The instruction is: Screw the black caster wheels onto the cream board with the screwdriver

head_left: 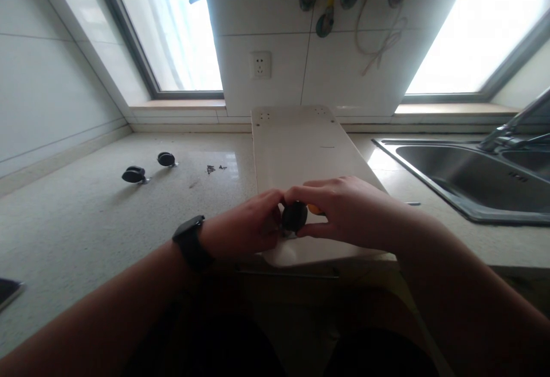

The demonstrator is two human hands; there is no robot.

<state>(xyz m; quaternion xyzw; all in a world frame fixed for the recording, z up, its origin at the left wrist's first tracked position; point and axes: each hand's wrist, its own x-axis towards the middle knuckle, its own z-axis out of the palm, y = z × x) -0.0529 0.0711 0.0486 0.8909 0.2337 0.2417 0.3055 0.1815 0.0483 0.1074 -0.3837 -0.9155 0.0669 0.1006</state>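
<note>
Both hands meet at centre frame: left hand [247,225] and right hand [344,211] pinch a black caster wheel [294,216] against the white board's [301,148] near end, steadying it.

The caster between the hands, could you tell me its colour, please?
Black; the caster shows best in the head view.

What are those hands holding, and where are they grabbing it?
Both the left hand and right hand pinch a small black caster wheel by its sides, on the white board.
</note>
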